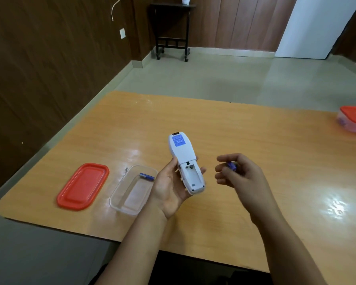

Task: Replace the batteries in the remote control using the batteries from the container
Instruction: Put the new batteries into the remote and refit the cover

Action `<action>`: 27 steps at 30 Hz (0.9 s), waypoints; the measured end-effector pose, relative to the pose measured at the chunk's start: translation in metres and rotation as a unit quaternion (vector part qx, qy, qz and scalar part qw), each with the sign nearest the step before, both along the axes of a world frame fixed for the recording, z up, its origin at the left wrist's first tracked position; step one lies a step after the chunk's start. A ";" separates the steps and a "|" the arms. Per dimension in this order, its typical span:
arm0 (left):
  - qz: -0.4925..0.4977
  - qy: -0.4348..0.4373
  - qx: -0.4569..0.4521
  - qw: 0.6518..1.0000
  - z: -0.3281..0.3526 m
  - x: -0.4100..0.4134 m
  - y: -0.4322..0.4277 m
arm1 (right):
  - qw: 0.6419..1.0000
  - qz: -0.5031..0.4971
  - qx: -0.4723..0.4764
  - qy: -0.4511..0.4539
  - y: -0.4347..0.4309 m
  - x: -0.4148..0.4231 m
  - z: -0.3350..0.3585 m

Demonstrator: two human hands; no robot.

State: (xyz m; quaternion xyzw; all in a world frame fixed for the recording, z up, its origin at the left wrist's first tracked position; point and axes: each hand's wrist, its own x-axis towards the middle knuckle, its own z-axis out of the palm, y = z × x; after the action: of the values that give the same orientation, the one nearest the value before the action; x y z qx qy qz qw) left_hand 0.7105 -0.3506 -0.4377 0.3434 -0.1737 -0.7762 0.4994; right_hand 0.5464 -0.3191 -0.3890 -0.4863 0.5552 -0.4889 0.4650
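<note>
My left hand [169, 188] holds a white remote control [184, 159] back side up above the table, a blue label near its far end. Its battery compartment [190, 174] is uncovered and looks empty. To the right of the remote, my right hand [237, 175] pinches a blue battery [232, 166] between the fingertips, a short gap away from the remote. A clear plastic container [130, 206] lies to the left of my left hand with one blue battery [146, 177] at its far end.
The container's red lid [83, 187] lies flat on the wooden table [234, 128] left of the container. A second red-lidded container [353, 122] stands at the table's far right edge. A black wheeled side table [172, 31] stands by the far wall.
</note>
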 end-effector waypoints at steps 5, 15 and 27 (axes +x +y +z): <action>0.052 -0.051 -0.041 0.996 0.004 0.008 -0.003 | 0.928 0.044 0.080 -0.362 -0.004 0.004 0.014; 0.063 -0.104 -0.083 0.989 0.008 0.011 0.002 | 0.720 0.177 0.185 -0.645 -0.007 0.024 0.003; 0.066 -0.096 -0.088 0.989 0.010 0.011 0.005 | 0.810 0.030 0.204 -0.550 -0.007 0.028 -0.004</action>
State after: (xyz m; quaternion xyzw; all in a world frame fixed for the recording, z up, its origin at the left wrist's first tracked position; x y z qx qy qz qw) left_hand 0.7216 -0.3459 -0.4277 0.3816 -0.2653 -0.6867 0.5589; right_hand 0.5746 -0.3261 -0.3925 -0.0468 0.2790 -0.5359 0.7955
